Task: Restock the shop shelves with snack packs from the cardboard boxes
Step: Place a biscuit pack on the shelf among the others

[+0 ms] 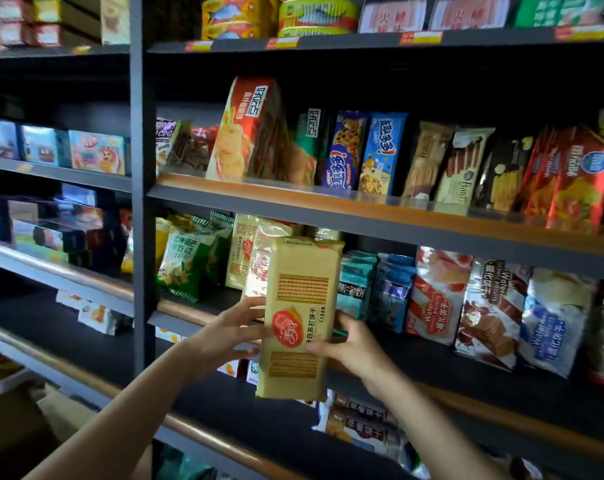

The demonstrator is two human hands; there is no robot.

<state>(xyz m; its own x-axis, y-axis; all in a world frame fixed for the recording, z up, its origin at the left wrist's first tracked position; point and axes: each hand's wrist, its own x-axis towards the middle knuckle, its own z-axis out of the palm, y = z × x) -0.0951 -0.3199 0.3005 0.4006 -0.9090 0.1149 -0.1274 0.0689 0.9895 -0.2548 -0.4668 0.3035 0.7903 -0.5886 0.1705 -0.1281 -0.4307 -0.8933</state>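
A tall yellow cracker pack with a red round logo stands upright in front of the lower shelf. My left hand grips its left edge. My right hand grips its right edge, thumb across the front. Behind the pack, two more packs of the same yellow crackers stand on that shelf. A cardboard box shows at the bottom left, its contents hidden.
Green snack bags stand left of the crackers, teal and blue packs and wafer bags to the right. The shelf above holds biscuit boxes. A dark upright post splits the shelving. The shelves have wooden front rails.
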